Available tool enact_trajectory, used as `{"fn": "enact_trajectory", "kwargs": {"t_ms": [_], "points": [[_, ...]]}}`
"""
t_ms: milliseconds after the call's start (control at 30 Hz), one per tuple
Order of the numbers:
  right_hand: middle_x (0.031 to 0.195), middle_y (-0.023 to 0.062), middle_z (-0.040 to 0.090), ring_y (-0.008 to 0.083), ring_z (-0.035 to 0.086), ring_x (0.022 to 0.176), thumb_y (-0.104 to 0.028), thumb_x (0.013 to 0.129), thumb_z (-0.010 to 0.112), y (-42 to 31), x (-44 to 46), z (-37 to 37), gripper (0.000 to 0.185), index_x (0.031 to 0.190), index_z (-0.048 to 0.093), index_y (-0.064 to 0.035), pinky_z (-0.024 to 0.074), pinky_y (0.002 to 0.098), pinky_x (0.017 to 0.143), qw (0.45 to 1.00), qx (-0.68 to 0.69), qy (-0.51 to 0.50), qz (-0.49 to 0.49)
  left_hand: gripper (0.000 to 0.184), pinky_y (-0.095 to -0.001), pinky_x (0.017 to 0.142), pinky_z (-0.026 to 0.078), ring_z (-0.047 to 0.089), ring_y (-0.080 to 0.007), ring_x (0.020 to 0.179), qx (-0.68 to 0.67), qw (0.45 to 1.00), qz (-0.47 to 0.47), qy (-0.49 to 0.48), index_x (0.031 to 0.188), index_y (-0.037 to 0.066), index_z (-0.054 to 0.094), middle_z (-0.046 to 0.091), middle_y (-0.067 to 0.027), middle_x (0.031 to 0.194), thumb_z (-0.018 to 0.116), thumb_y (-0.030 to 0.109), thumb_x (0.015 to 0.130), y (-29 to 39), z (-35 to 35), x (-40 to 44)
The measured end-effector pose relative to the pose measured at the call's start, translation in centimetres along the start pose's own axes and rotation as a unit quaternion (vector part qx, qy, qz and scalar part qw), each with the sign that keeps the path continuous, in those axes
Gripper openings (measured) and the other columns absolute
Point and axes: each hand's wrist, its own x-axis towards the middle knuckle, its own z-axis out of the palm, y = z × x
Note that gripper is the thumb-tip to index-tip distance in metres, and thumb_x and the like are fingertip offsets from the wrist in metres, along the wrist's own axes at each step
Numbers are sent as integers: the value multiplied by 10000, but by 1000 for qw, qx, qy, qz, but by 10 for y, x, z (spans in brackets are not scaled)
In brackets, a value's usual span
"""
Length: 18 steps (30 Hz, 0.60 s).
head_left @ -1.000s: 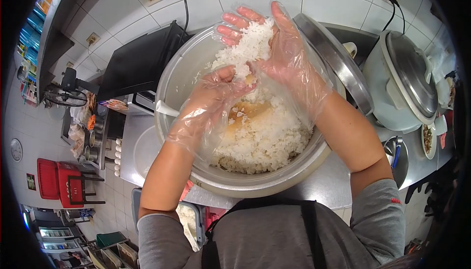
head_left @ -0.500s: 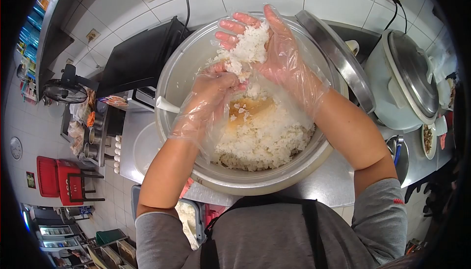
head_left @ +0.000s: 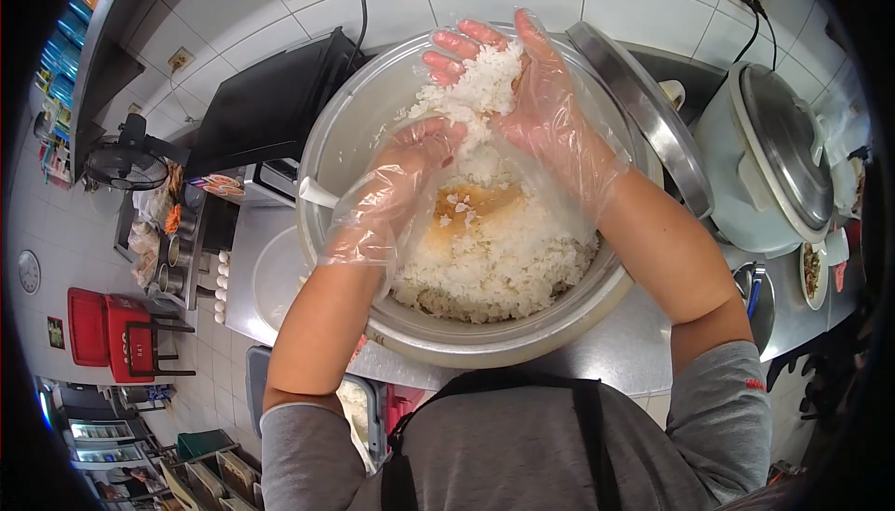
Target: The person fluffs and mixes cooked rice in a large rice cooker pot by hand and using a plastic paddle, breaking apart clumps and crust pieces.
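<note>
A large metal pot [head_left: 447, 351] stands in front of me, with a mound of cooked rice [head_left: 503, 273] in it and a brownish patch on top. Both my hands wear clear plastic gloves. Above the far side of the pot, my right hand [head_left: 550, 105] is palm up with its fingers spread, and a loose clump of rice [head_left: 487, 82] lies across it. My left hand [head_left: 415, 161] has its bent fingers pressed together against the lower edge of that clump. A white handle [head_left: 317, 194] sticks out over the pot's left rim.
A metal lid [head_left: 643, 115] leans against the pot's right rim. Farther right stands a rice cooker [head_left: 764, 157] beside a small plate of food [head_left: 813, 278]. A black appliance [head_left: 266, 105] is at the left. Below the counter sits a grey tub [head_left: 375, 418].
My left hand has shifted slightly up, its pinch on the rice looser. The clump is spread wider over my right palm, which has barely moved.
</note>
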Motion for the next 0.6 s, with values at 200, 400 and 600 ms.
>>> {"fn": "enact_trajectory", "kwargs": {"t_ms": [200, 400, 600], "points": [[1333, 232, 503, 393, 500, 1244, -548, 979, 390, 0, -3, 3, 634, 1318, 425, -14, 397, 509, 1079, 1000, -8, -1, -5, 317, -319, 799, 570, 682, -227, 876, -7, 993, -57, -104, 1115, -87, 512, 634, -134, 962, 649, 27, 853, 18, 0, -5], [1330, 229, 504, 389, 501, 1244, -571, 974, 377, 2, -4, 5, 659, 1324, 423, -15, 397, 507, 1082, 1000, -23, -5, -4, 276, -305, 780, 582, 686, -241, 845, -32, 991, 41, -124, 1065, -79, 527, 630, -138, 934, 640, -36, 817, -1, 0, 0], [1321, 231, 511, 395, 517, 1224, -594, 963, 385, 2, -3, 4, 689, 1312, 440, -3, 408, 505, 1071, 999, -37, -12, -5, 325, -319, 823, 570, 661, -213, 911, -35, 990, -31, -135, 1106, -70, 521, 627, -157, 1037, 635, -42, 802, 13, 2, -9]]}}
